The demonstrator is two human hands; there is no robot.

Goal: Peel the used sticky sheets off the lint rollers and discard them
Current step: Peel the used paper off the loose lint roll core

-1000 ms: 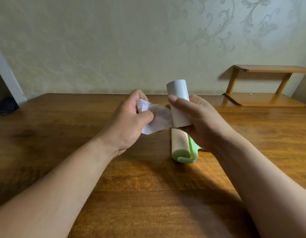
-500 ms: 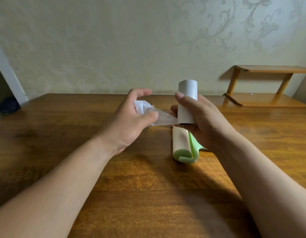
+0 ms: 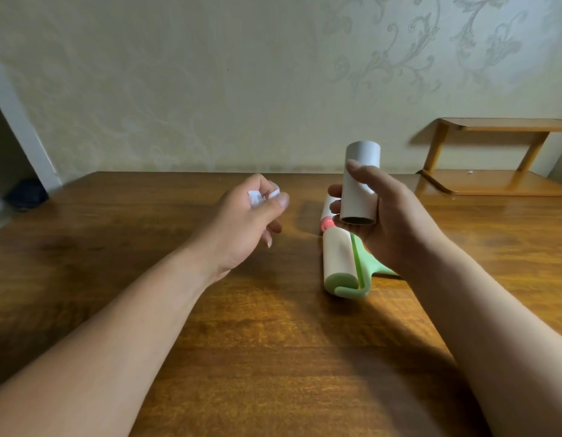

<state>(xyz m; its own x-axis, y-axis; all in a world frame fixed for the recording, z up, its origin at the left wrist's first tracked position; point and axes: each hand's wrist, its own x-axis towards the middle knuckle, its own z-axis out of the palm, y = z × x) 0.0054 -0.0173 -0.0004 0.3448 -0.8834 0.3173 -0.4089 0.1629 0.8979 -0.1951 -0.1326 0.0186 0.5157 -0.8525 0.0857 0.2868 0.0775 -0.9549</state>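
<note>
**One head-worn view over a table**

A single wide-angle camera sits at the person's head. It faces forward and tilts down. Both forearms enter from the bottom corners, close to the lens. The left hand [image 3: 241, 220] and right hand [image 3: 396, 225] meet the view near its centre. The table [image 3: 273, 357] fills the lower half, and the wall [image 3: 210, 89] beyond its far edge fills the upper half.

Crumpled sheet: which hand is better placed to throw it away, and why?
Left. The left hand grips the crumpled sheet, apart from the roll; the right hand is occupied holding the roll.
</note>
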